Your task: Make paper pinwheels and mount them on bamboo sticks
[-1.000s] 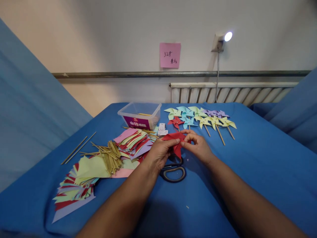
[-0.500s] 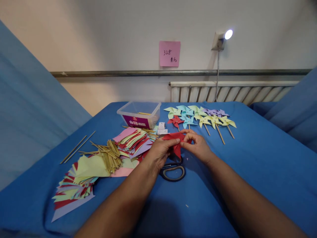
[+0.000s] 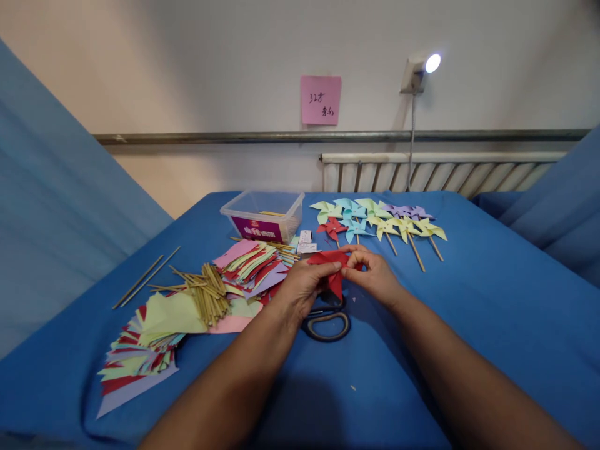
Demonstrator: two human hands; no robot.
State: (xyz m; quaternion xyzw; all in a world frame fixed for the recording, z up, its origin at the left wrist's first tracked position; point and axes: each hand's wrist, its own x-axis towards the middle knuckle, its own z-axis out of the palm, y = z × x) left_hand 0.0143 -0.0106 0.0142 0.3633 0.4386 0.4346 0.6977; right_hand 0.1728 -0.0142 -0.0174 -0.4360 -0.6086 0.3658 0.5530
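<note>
A piece of red paper (image 3: 330, 262), partly folded, is held above the blue table between both my hands. My left hand (image 3: 302, 289) pinches its left side with fingers closed. The fingers of my right hand (image 3: 374, 274) are curled on its right edge. Black-handled scissors (image 3: 327, 324) lie on the cloth just under my hands. Behind my hands lie several finished paper pinwheels (image 3: 380, 222) on wooden sticks, in green, blue, purple, yellow and one red.
Left of my hands lie a fan of coloured paper squares (image 3: 253, 265), a bundle of wooden sticks (image 3: 209, 296), and another paper pile (image 3: 143, 350). A clear plastic box (image 3: 264, 215) stands at the back. Blue cloth covers the table (image 3: 492, 312). A radiator (image 3: 440, 176) lines the wall.
My hands stay on the red paper with only tiny finger shifts. The whole view has drifted slightly.
</note>
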